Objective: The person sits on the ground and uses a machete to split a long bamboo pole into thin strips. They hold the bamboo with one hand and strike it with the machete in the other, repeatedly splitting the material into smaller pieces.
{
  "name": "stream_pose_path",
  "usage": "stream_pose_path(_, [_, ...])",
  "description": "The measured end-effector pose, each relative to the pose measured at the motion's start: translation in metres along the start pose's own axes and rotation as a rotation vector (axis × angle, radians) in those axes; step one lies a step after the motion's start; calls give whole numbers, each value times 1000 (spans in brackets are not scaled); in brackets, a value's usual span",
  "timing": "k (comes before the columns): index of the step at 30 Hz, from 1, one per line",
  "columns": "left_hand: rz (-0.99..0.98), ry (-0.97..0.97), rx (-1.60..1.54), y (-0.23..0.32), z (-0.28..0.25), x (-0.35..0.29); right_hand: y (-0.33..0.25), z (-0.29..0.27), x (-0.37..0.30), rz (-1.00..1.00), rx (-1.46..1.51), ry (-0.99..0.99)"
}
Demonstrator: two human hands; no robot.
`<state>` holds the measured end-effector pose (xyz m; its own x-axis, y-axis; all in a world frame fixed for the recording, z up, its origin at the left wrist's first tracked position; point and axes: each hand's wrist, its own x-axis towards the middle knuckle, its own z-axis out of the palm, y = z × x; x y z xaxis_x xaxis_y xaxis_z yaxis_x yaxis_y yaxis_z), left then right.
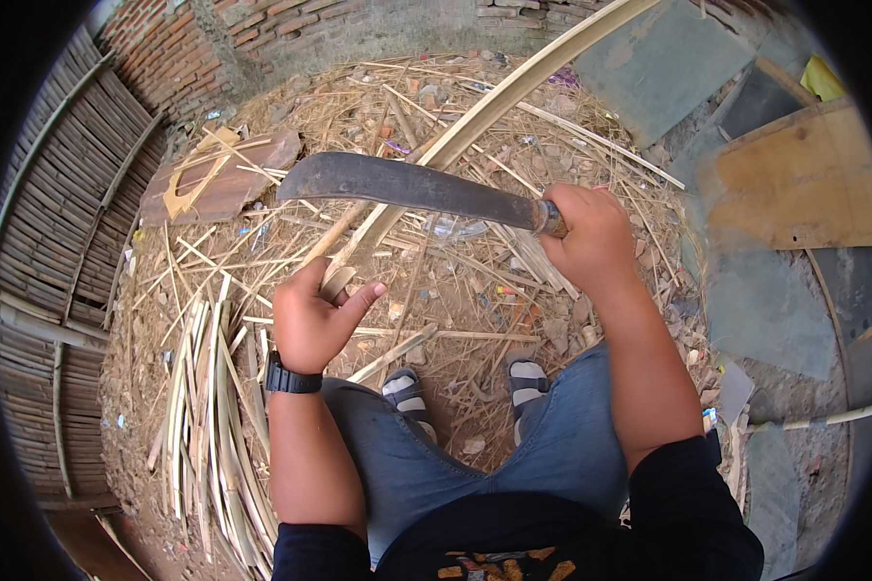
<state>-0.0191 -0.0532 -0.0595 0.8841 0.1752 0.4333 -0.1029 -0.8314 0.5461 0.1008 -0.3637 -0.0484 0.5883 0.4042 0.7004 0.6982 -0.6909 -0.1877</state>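
My right hand (591, 237) is wrapped round the short handle of a machete (397, 184). Its wide dark blade points left, level with the ground, and crosses in front of a long split bamboo strip (494, 102). Whether blade and bamboo touch, I cannot tell. My left hand (315, 320), with a black watch on its wrist, grips the near end of the strip; the thumb sticks out to the right and the fingers are partly hidden. From there the strip slants up and away to the far right.
A bundle of split bamboo strips (213, 416) lies at my left. Bamboo scraps, rubble and litter cover the ground round my sandalled feet (407, 392). A bamboo wall (63, 213) stands left, a brick wall (358, 34) beyond. Flat sheets (794, 179) lie at the right.
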Motion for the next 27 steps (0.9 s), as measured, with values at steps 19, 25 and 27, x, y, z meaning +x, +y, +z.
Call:
stream_pose_path(19, [2,118,339,-6,21,9,-1,22,0,232,132,-511])
stream_pose_path(25, [-16,94,356,-2,32,13,-8,31,-9,336,237,-554])
stream_pose_path(27, [-23,110,349,1,36,14,-19,27,-5,350,217,-563])
